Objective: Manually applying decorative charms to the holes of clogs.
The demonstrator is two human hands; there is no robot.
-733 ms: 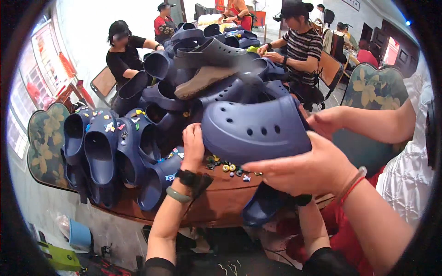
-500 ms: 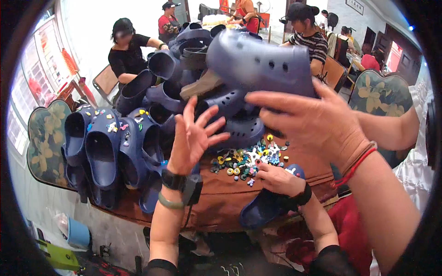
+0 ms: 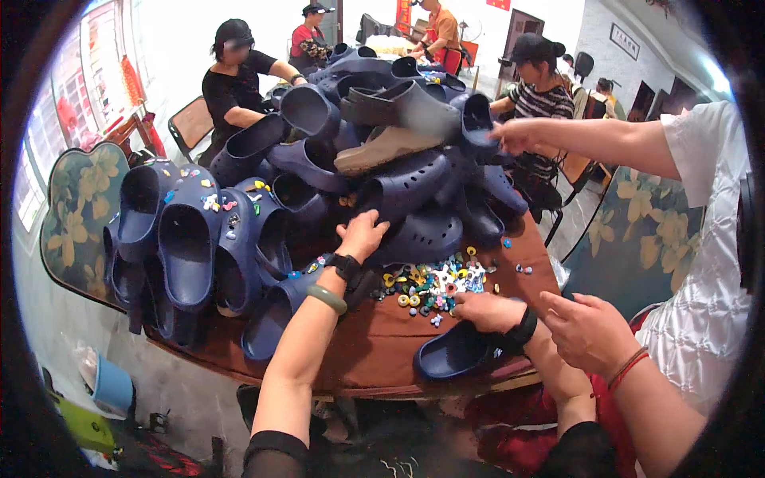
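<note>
My left hand reaches to the near edge of the pile, its fingers curled against the lower edge of a dark blue clog. A watch and a pale green bangle circle that wrist. My right hand is at the near side of a heap of small colourful shoe charms. Its fingertips are pinched together; what is between them is hidden. Under that hand lies another blue clog, partly covered. To the left stand several clogs with charms fixed on top, such as a decorated clog.
A person at the right, in white, stretches one hand to a clog on the pile; their other hand is near my right forearm. A grey-beige clog lies among the blue ones. Chairs and other people surround the brown-covered table.
The neighbour's large blue clog has moved from above the table back to the pile's right side. My left hand went from spread fingers to the front clog. My right hand stays by the charms.
</note>
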